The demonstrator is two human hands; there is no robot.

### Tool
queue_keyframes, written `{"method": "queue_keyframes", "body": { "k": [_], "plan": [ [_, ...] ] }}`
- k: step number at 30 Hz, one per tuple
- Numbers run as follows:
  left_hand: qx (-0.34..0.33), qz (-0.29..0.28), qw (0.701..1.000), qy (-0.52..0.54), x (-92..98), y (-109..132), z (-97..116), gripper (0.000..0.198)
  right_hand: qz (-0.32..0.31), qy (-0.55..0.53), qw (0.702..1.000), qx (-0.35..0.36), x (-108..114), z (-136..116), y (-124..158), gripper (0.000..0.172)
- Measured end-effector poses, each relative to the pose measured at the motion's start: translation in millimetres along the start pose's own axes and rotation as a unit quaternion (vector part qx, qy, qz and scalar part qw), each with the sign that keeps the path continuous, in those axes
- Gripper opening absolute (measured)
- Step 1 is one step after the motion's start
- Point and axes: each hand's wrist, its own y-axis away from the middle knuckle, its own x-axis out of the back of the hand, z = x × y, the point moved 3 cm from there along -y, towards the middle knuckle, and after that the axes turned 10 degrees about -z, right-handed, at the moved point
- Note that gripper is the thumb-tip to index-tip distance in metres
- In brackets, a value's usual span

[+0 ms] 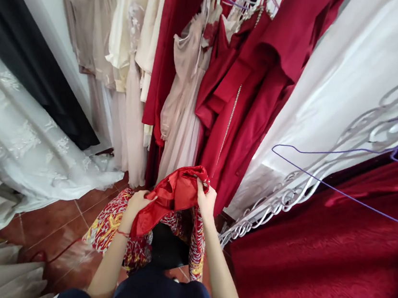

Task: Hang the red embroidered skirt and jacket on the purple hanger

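A red garment [186, 193] with a shiny red lining is stretched between my two hands, in front of my dark shirt. My left hand [138, 203] grips its left part, the thumb lying on the lining. At the upper right edge, my right hand [206, 199] pinches the fabric between thumb and fingers. Patterned red, white and gold cloth [112, 220] of the garment hangs down at the left and below both hands.
Pale dresses [185, 84] and dark red dresses [242, 91] hang ahead. A white lace gown [34, 133] spreads at the left. On the right are a white scrolled metal frame [288, 194], a purple wire hanger [322, 181] and red cloth [334, 252]. Red tiles [52, 218] cover the floor.
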Motion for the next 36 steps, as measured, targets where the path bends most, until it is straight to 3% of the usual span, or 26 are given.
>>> {"method": "queue_keyframes", "body": {
  "k": [6, 11, 15, 17, 20, 24, 28, 33, 36],
  "plan": [
    [0.018, -0.015, 0.994, 0.108, 9.2, 13, -41, 0.022, 0.004, -0.085, 0.996, -0.002, -17, 3, -2, 0.049],
    [0.005, 0.056, 0.976, 0.209, 33.6, 18, -46, 0.029, -0.021, -0.141, 0.989, 0.025, -17, -5, -2, 0.048],
    [-0.041, 0.132, 0.925, 0.355, 50.9, 12, -24, 0.038, 0.018, -0.077, 0.997, 0.015, -7, -11, 1, 0.049],
    [-0.065, 0.142, 0.914, 0.375, 52.3, 10, -9, 0.040, 0.052, -0.044, 0.998, 0.018, 3, -14, 1, 0.046],
    [-0.094, 0.109, 0.913, 0.381, 45.8, 11, 12, 0.042, 0.093, 0.009, 0.995, 0.032, 30, -13, -4, 0.043],
    [-0.122, 0.032, 0.905, 0.406, 32.6, 19, 36, 0.040, 0.126, 0.108, 0.986, 0.027, 83, 3, -12, 0.036],
    [-0.134, -0.026, 0.908, 0.397, 22.3, 24, 60, 0.033, 0.158, 0.125, 0.979, 0.027, 127, 20, -6, 0.028],
    [-0.117, -0.012, 0.897, 0.427, 14.8, 26, 93, 0.032, 0.223, 0.096, 0.970, 0.029, 142, 32, 14, 0.038],
    [-0.118, -0.019, 0.894, 0.431, 10.4, 29, 109, 0.035, 0.186, 0.080, 0.979, 0.021, 142, 38, 20, 0.050]
  ]
}}
